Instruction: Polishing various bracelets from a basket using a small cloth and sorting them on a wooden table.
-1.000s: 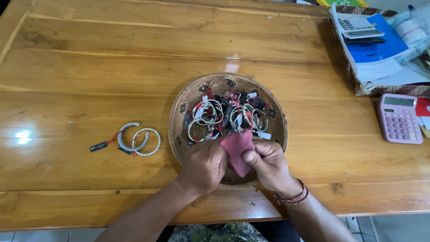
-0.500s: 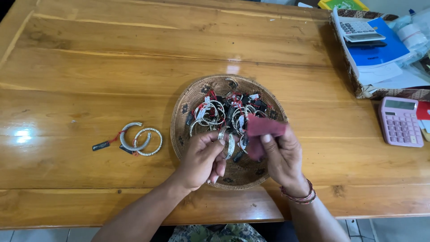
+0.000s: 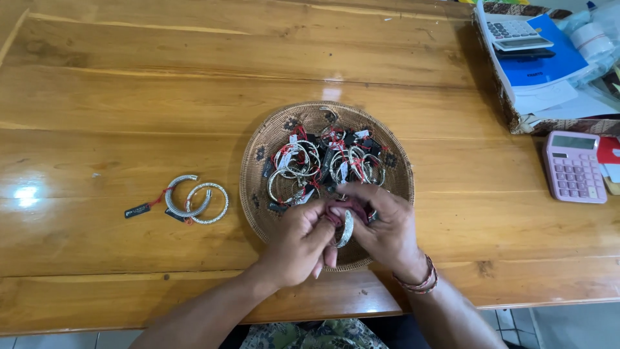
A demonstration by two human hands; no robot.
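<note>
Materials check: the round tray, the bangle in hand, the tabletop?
Round tray: woven fibre, likely rattan or grass; fine coiled weave, matte. Bangle: silvery metal by its shine; alloy unclear. Tabletop: wood planks, grain and knots visible, glossy varnish reflecting light.

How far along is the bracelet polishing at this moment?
Two silver bracelets lie apart on the wooden table, seemingly finished. The left hand and right hand hold one bracelet against a dark red cloth. Many tagged bracelets remain in the woven basket.

Left hand [image 3: 298,240] and right hand [image 3: 387,229] together, fingers curled, pinching.
</note>
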